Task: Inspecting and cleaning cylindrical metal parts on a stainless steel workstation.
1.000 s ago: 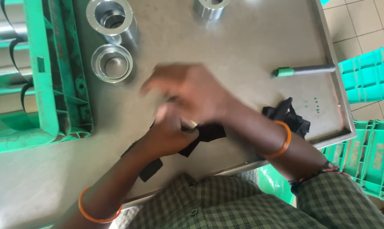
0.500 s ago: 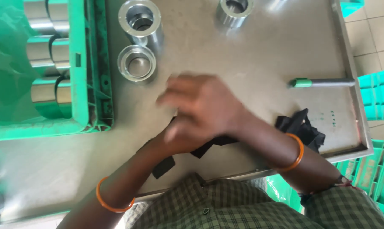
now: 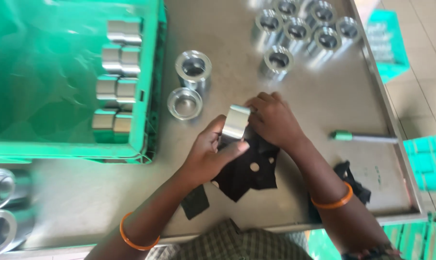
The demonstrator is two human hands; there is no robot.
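Both forearms reach in from the near edge of the desk [image 3: 324, 96] and meet over its middle. The left hand [image 3: 209, 154] is curled, palm turned toward the right, with its thumb lying across a black cloth [image 3: 249, 171] and its fingers closed around the lower part of a shiny metal ring [image 3: 236, 121]. The right hand [image 3: 272, 120] comes in from the other side, back of the hand up, wrist bent slightly inward, its fingertips pinched on the ring's upper right edge. So both hands are clamped on the ring, which is held between them, tilted, just above the cloth.

The cloth, with round holes in it, spreads on the desk under and just behind the hands, toward the person. A smaller black scrap [image 3: 195, 202] lies beneath the left forearm. Each wrist carries an orange bangle [image 3: 331, 201].

Just beyond the left hand stand two more rings [image 3: 193, 67], one tall, one low. Farther out beyond the right hand is a cluster of rings [image 3: 300, 29]. To the right of the right hand lies a green-capped marker [image 3: 362, 138], and beside the right forearm a dark bundle [image 3: 355, 180]. Left of the left hand sits a green crate [image 3: 150, 96] holding metal cylinders.
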